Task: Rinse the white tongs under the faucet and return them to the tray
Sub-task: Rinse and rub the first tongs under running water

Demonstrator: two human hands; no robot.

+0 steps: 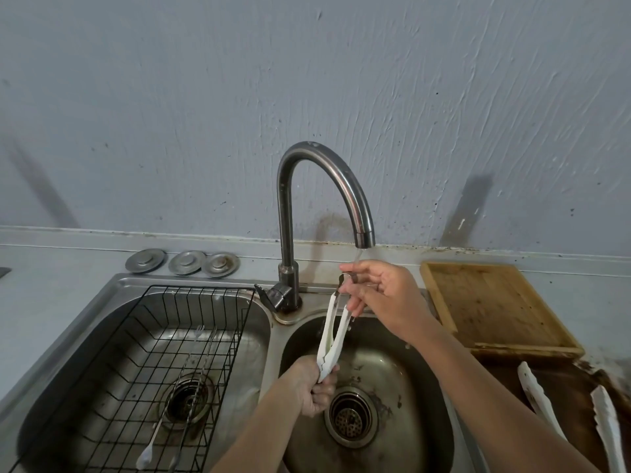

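The white tongs [334, 331] hang nearly upright over the right sink basin [403, 387]. My right hand [379, 295] pinches their hinged metal end just below the spout of the curved steel faucet [341, 186], where a thin stream of water falls onto my fingers. My left hand [312, 387] grips the tongs' white tips low in the basin, near the drain [350, 416]. A dark wooden tray [577, 397] at the lower right holds another pair of white tongs [604, 425].
A black wire rack [164, 370] with long metal utensils fills the left basin. Three metal sink plugs [182, 262] lie on the counter behind it. A wooden cutting board [491, 305] lies right of the sink, against the grey wall.
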